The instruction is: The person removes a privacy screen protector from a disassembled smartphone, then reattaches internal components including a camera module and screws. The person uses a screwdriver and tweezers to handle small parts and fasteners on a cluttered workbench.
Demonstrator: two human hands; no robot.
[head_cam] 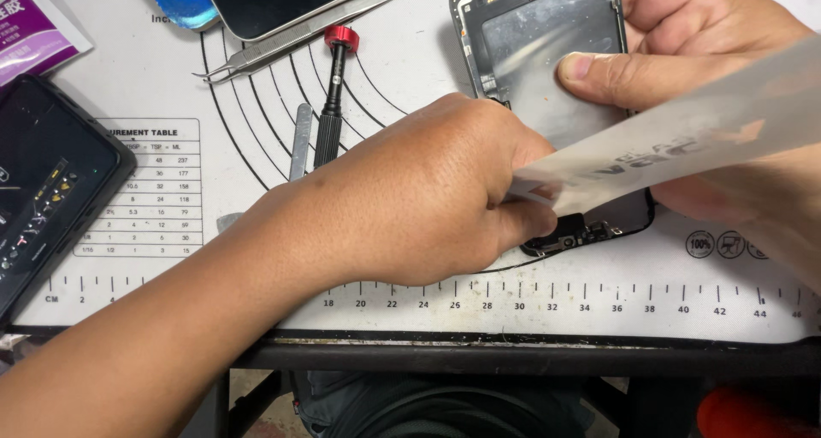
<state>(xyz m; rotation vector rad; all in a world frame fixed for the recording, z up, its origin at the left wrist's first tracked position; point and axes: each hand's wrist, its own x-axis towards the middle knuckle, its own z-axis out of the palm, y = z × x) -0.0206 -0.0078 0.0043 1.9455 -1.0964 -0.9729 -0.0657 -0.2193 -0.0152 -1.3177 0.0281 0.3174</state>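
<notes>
A phone screen panel lies back side up on a white work mat. My right hand holds it at the right edge, thumb pressed on its grey back. My left hand crosses over the panel's lower part and pinches one end of a translucent film strip. The film stretches up to the right, lifted off the panel. Small black connectors show at the panel's lower edge.
A red-capped black screwdriver, metal tweezers and a flat metal pry tool lie left of the panel. Another phone lies at the top, an opened dark phone body at the left. The table's front edge runs along the bottom.
</notes>
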